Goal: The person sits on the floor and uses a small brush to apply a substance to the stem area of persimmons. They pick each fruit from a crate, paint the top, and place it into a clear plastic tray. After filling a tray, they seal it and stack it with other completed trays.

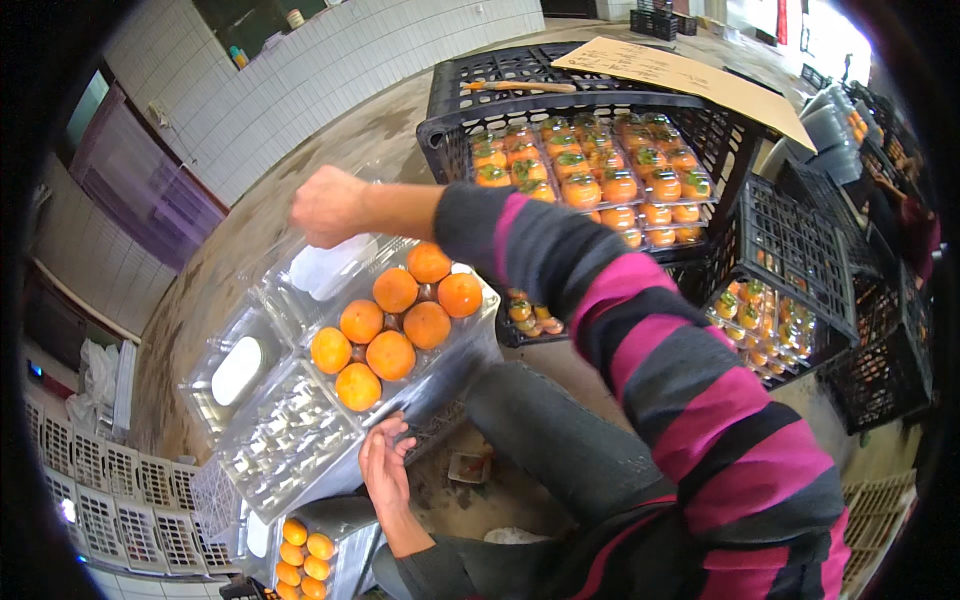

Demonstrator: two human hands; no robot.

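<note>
Several orange persimmons (390, 357) sit in a clear plastic clamshell tray (478, 318) in front of me. My right hand (332, 206), its striped sleeve crossing the view, is above the tray's far side, next to clear plastic (325, 268). Its fingers are closed; whatever they hold, if anything, is hidden. My left hand (385, 462) is by the tray's near edge, palm turned up and fingers loosely apart, with nothing in it. Beside the fruit lies an empty clear section with a bumpy surface (290, 440). Another clear container (235, 372) with a white oval label lies farther left.
Black crates (440, 135) at the right hold stacked clear packs of persimmons (600, 165). A cardboard sheet (685, 82) and an orange-tipped stick (520, 87) lie on top. Another persimmon pack (305, 560) is at lower left, near white crates (125, 500).
</note>
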